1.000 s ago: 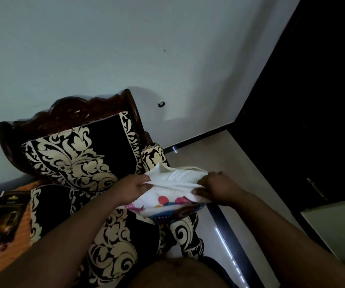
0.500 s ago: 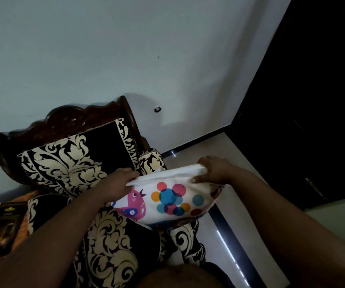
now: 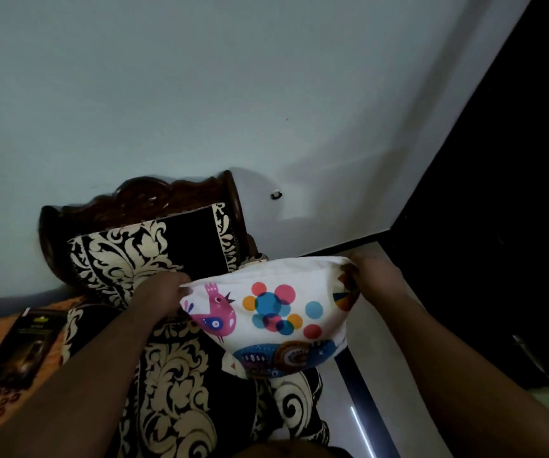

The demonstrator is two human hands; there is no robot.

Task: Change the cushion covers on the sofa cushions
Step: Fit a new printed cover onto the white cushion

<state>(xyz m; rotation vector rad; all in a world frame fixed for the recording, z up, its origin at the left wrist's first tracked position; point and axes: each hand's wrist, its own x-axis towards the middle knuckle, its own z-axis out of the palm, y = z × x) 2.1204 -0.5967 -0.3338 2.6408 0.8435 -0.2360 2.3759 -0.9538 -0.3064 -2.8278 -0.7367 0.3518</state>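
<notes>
Cushion: white cover (image 3: 276, 312) printed with a pink bird, coloured dots and a blue patterned creature, stretched between both hands above the sofa seat, printed face toward the camera, top edge a plain white band.
Left hand: (image 3: 162, 290) at the cover's left upper corner, fingers curled round the fabric edge, gripping it; forearm reaching in from the lower left.
Right hand: (image 3: 373, 276) at the cover's right upper corner, fingers tucked behind the fabric and pinching the edge; forearm coming in from the lower right.
Contents of cover: bulging and rounded toward the bottom; whether a cushion fills it cannot be told.
Sofa: dark carved wooden frame (image 3: 141, 196) set against the wall, upholstered in black fabric with cream damask scrolls.
Back cushion: black and cream (image 3: 154, 249), upright against the frame, behind and to the left of the held cover, apart from it.
Seat: same damask pattern (image 3: 180, 385), directly below the cover and the left forearm.
Left of sofa: orange patterned surface (image 3: 51, 368) with a dark flat packet (image 3: 22, 348) lying on it.
Wall: pale, plain (image 3: 200, 94), with a small dark fitting (image 3: 276, 195) just right of the sofa frame.
Right side: dark door (image 3: 497, 226) with a metal handle (image 3: 527, 355); pale glossy floor (image 3: 365, 375) below, crossed by a dark stripe.
</notes>
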